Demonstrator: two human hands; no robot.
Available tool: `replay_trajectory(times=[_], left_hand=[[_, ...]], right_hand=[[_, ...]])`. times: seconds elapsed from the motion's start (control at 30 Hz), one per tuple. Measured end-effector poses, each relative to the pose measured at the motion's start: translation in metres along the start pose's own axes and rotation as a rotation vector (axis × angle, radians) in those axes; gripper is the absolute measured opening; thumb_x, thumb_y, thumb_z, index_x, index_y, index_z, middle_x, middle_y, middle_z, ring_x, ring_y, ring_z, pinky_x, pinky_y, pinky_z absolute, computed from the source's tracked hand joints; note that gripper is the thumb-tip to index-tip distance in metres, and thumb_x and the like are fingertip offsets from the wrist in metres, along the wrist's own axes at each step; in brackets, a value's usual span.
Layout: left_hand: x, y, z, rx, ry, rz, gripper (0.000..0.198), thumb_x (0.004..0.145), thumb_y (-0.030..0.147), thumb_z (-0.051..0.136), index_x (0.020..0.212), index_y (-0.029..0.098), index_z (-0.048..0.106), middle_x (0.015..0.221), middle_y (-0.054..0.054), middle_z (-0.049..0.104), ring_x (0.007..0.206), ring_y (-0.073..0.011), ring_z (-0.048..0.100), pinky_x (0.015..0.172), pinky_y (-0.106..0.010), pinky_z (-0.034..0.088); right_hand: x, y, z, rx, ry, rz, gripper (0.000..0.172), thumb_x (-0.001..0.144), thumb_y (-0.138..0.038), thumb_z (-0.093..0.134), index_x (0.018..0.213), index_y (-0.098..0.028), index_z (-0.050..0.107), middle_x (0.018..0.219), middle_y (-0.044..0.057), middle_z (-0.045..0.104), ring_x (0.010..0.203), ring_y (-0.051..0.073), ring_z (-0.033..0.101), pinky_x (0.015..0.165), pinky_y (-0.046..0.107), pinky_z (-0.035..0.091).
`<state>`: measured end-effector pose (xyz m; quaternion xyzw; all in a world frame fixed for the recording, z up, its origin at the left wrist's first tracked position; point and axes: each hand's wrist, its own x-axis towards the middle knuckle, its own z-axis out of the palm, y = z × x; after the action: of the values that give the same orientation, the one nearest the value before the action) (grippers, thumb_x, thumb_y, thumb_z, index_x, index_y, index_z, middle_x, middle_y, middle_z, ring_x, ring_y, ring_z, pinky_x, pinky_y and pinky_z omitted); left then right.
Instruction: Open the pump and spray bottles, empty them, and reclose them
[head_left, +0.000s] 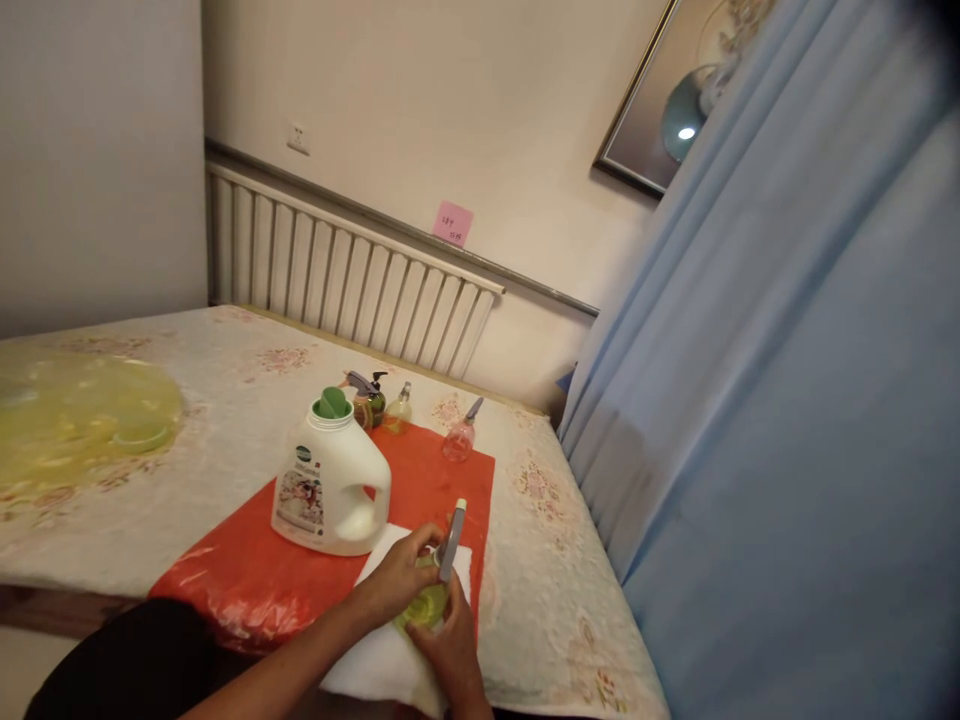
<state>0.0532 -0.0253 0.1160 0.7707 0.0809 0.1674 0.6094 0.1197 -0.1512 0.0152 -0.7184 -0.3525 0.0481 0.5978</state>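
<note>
Above a white cloth [375, 660] I hold a small yellow-green spray bottle [425, 608] with a grey spray head [451, 545], slightly tilted. My left hand [405, 575] has its fingers closed around the bottle's neck, just below the head. Lower down, my right hand [454, 640] is wrapped about the side of the body. Part of the bottle is hidden behind my fingers. Just beyond my left hand stands a large white detergent jug [341, 510] with a handle, a picture label and a green piece [333, 403] in its mouth.
A red plastic sheet [427, 485] lies under the jug and cloth, on a floral bedcover [536, 520]. Behind stand a pink spray bottle [459, 440], a clear yellowish bottle [398, 413] and dark pump bottles [373, 405]. Yellow plastic [82, 415] lies left; a blue curtain [720, 400] hangs right.
</note>
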Motion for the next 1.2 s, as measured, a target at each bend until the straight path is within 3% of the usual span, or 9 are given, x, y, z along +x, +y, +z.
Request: replay_trajectory(times=[0.23, 0.53, 0.73, 0.87, 1.2], left_hand=[[0.003, -0.001, 0.004, 0.029, 0.024, 0.032, 0.021, 0.065, 0.02, 0.057, 0.086, 0.022, 0.053, 0.088, 0.002, 0.06, 0.089, -0.0195, 0.057, 0.083, -0.029, 0.044], [0.004, 0.002, -0.008, 0.055, -0.125, 0.048, 0.022, 0.067, 0.023, 0.058, 0.088, 0.021, 0.064, 0.093, 0.0, 0.068, 0.091, -0.0223, 0.059, 0.085, -0.032, 0.045], [0.005, 0.007, -0.001, 0.041, -0.062, 0.044, 0.028, 0.062, 0.016, 0.056, 0.089, 0.019, 0.062, 0.091, 0.0, 0.066, 0.088, -0.0216, 0.059, 0.082, -0.031, 0.045], [0.004, 0.013, 0.003, 0.016, 0.009, 0.049, 0.026, 0.061, 0.015, 0.06, 0.086, 0.02, 0.059, 0.083, 0.002, 0.062, 0.081, -0.0195, 0.056, 0.076, -0.03, 0.044], [0.011, 0.04, -0.01, -0.181, 0.063, 0.102, 0.019, 0.074, 0.029, 0.062, 0.088, 0.021, 0.052, 0.078, 0.005, 0.057, 0.074, -0.0146, 0.058, 0.068, -0.027, 0.046]], right_hand=[[-0.001, -0.009, -0.004, -0.06, 0.012, 0.024, 0.072, 0.054, -0.007, 0.071, 0.124, -0.02, 0.06, 0.116, 0.007, 0.07, 0.109, 0.031, 0.066, 0.096, 0.04, 0.053], [0.0, -0.012, -0.007, -0.031, -0.034, 0.015, 0.078, 0.056, -0.009, 0.073, 0.131, -0.019, 0.053, 0.127, 0.009, 0.065, 0.12, 0.029, 0.06, 0.103, 0.039, 0.048], [-0.001, -0.008, -0.006, -0.083, -0.003, 0.022, 0.077, 0.056, -0.01, 0.077, 0.129, -0.02, 0.056, 0.12, 0.008, 0.068, 0.11, 0.028, 0.065, 0.098, 0.038, 0.051], [-0.001, -0.006, -0.006, -0.085, -0.007, -0.001, 0.076, 0.056, -0.012, 0.078, 0.128, -0.02, 0.056, 0.123, 0.008, 0.068, 0.113, 0.028, 0.064, 0.099, 0.038, 0.051], [-0.001, 0.004, -0.006, -0.059, -0.001, 0.066, 0.087, 0.055, -0.014, 0.078, 0.137, -0.019, 0.05, 0.136, 0.01, 0.06, 0.126, 0.03, 0.055, 0.108, 0.041, 0.044]])
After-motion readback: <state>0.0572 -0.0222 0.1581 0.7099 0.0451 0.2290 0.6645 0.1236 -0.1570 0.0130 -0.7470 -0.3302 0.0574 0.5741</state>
